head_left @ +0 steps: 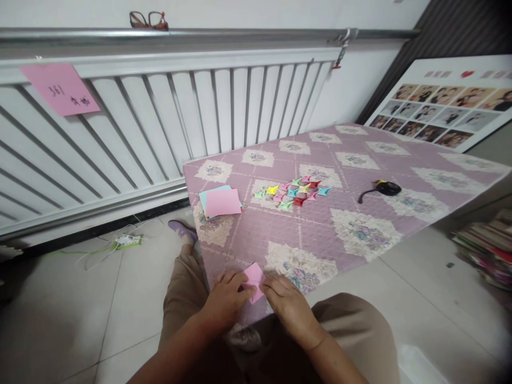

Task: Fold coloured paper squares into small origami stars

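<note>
At the far left a pink sign (pixel 60 90) with handwriting on it hangs against the white radiator (pixel 180 112). Below, on the tiled floor (pixel 132 298), lies a power strip (pixel 128 241) among loose cables. Glasses (pixel 149 24) rest on the pipe (pixel 248 36) above the radiator. The person's left foot, in a purple slipper (pixel 182 229), is beside the bench (pixel 248 234), which has a purple flowered cover.

Near the bench's left end lies a paper stack (pixel 222 202), a pink sheet uppermost and a light blue one jutting out beneath. Nearer the person, at the front edge, the left hand (pixel 224 300) has its grip on the left side of a pink square (pixel 253 277), thumb laid across the paper. The square lies on the bench between both hands, one corner pointing away. The right hand (pixel 288 304) has its grip on the right corner, fingers bunched together.

Beyond them, small folded pieces (pixel 293 193) in green, yellow, pink, red and blue sit in slanting rows. Farther right lie a black object (pixel 388 188) with a short strap, then a photo board (pixel 440 80) leaning behind the bench, and a blurred pile (pixel 490 245) at the edge.
</note>
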`<state>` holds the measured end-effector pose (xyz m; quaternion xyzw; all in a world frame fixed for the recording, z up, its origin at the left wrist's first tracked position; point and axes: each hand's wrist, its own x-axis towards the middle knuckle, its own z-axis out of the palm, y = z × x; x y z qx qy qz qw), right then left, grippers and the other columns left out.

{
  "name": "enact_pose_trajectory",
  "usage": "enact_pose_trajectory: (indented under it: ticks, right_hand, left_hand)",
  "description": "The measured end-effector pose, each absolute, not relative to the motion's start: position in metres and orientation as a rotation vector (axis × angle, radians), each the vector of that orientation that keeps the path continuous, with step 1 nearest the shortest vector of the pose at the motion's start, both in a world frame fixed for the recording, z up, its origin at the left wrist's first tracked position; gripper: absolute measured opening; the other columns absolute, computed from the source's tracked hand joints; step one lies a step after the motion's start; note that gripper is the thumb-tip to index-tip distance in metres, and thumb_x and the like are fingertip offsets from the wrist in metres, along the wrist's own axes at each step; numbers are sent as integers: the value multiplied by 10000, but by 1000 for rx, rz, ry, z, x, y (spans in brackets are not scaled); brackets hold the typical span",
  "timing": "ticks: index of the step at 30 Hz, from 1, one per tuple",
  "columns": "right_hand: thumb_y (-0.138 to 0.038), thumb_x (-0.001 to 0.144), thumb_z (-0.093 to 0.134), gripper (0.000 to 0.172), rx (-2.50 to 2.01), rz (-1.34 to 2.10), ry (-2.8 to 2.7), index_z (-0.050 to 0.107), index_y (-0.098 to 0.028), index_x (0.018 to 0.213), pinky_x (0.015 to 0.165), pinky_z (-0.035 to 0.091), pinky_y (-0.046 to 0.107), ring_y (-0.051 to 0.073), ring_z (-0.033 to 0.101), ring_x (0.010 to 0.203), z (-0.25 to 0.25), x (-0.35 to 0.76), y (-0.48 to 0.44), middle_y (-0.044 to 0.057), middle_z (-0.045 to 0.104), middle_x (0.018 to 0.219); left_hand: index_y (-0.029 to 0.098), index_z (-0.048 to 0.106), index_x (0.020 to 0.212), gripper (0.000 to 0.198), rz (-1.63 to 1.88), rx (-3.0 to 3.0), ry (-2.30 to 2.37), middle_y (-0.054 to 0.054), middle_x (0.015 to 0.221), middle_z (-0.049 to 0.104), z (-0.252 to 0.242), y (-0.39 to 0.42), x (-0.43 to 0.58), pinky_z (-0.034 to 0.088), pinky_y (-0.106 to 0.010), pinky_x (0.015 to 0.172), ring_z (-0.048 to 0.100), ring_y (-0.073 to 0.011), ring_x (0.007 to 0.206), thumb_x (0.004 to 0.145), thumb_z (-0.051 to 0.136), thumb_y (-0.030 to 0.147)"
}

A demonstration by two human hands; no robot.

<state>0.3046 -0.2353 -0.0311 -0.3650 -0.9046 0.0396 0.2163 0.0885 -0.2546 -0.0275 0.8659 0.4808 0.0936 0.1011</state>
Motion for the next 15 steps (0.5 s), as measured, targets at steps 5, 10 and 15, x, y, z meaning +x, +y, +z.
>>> enact_pose_trajectory:
  ticks: [5,10,15]
  right_hand:
    - [-145,917,474,250,-1003,91,-2443,643,-212,1089,916,474,412,218,581,1030,-36,309,-240,62,668,1097]
    - [-125,912,456,294,-1024,45,-2409,631,-220,1128,917,467,430,226,574,1078,-40,311,-244,60,672,1123]
    - [-91,897,429,333,-1110,53,-2391,620,-229,1132,936,430,430,220,561,1112,-41,313,-250,41,668,1148]
  left_hand:
    - [363,556,1207,331,274,2566,1417,-26,1265,496,-31,-255,87,319,-413,953,413,-238,1125,911,500,227]
    - [377,566,1191,299,295,2587,1372,-22,1285,486,-31,-256,83,322,-413,952,406,-239,1146,923,501,262]
    - [409,563,1205,348,306,2611,1310,-28,1337,450,-37,-258,77,329,-406,959,399,-249,1175,891,559,258]
